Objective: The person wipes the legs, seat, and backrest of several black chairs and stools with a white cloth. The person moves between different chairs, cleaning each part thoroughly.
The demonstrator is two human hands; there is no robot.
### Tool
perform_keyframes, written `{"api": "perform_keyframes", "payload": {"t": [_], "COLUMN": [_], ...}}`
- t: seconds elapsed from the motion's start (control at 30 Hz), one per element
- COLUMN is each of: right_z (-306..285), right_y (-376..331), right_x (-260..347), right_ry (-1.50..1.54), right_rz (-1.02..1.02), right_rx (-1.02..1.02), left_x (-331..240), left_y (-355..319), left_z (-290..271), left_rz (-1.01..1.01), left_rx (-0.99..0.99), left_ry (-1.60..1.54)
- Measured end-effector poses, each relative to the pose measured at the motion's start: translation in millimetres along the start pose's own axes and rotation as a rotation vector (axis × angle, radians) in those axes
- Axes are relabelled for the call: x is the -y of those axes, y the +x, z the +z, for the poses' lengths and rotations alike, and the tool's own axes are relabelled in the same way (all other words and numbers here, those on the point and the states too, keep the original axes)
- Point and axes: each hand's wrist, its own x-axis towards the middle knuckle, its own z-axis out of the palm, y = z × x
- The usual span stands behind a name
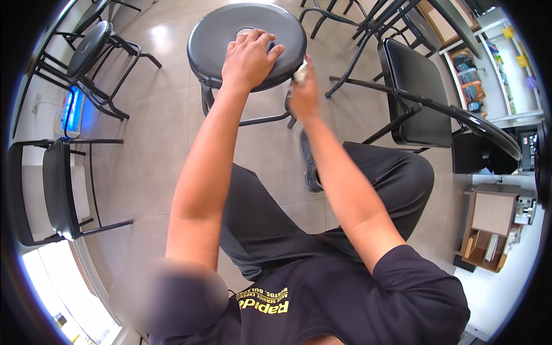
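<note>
Round dark stool (218, 40): stood on tiled floor (149, 167), ahead of knees. Left hand (248, 57): laid flat on seat top, fingers spread, nothing gripped. Right hand (303, 95): closed around small pale cloth (301, 72), pressed against seat's right rim. Black chairs (417, 98) ranged nearby on both sides.

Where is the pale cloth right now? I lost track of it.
In the head view, the pale cloth is in the right hand, at the right edge of the round stool seat.
</note>
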Motion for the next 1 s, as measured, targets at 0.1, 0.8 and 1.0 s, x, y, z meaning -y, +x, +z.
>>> {"api": "perform_keyframes", "payload": {"t": [0.1, 0.8, 1.0], "right_z": [21, 1, -41], "right_y": [-35, -69, -1], "right_x": [18, -134, -103], "right_ry": [-0.206, -0.338, 0.033], "right_rz": [0.009, 0.100, 0.633], "right_rx": [-0.062, 0.192, -0.082], "left_x": [-10, -22, -7], "left_y": [-7, 5, -7], "left_z": [0, -11, -3], "left_rz": [-0.033, -0.002, 0.015], "left_rx": [0.068, 0.128, 0.088], "left_ry": [0.017, 0.034, 0.076]}}
